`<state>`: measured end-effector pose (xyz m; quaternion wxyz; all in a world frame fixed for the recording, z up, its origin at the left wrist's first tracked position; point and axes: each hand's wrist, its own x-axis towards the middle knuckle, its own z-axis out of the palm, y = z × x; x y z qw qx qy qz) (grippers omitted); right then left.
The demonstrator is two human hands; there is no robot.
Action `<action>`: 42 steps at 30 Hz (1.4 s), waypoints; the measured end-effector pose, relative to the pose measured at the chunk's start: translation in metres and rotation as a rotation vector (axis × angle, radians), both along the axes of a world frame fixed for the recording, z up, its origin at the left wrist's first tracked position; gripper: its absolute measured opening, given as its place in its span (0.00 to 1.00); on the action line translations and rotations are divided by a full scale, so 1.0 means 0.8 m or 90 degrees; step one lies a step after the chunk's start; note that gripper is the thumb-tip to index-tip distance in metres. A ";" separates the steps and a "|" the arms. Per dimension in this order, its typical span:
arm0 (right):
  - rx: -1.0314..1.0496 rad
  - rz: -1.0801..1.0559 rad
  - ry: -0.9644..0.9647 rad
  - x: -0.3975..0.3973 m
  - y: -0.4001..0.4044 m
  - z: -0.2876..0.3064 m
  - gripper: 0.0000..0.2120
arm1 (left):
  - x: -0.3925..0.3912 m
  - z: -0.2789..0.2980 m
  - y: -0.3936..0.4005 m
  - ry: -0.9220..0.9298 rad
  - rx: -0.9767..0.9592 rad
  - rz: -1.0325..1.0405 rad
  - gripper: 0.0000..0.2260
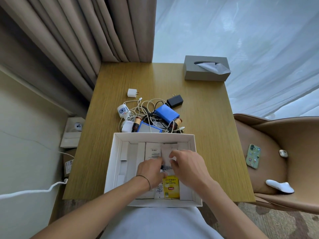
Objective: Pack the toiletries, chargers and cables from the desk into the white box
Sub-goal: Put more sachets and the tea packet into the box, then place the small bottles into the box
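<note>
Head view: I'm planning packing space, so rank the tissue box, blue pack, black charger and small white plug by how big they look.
1. tissue box
2. blue pack
3. black charger
4. white plug

The tissue box lies farthest away yet looks largest.

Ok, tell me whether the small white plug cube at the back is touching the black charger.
Apart. The head view shows the small white plug cube alone on bare desk, with clear wood between it and the black charger.

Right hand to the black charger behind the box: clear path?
Probably yes. The black charger lies uncovered on the desk beyond the white box; the right hand is busy with a white packet first.
</note>
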<state>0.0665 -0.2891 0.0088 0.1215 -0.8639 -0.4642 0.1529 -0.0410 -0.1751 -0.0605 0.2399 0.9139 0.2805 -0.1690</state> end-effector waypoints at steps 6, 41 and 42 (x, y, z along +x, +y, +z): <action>0.060 -0.042 0.016 0.036 0.041 0.033 0.08 | -0.008 0.047 0.030 -0.169 0.036 0.033 0.09; -0.043 -0.605 0.558 0.200 0.147 -0.078 0.08 | 0.055 0.052 0.250 -0.006 -0.024 0.205 0.05; -0.020 -0.606 0.569 0.201 0.142 -0.070 0.07 | 0.060 0.048 0.251 -0.005 -0.018 0.197 0.05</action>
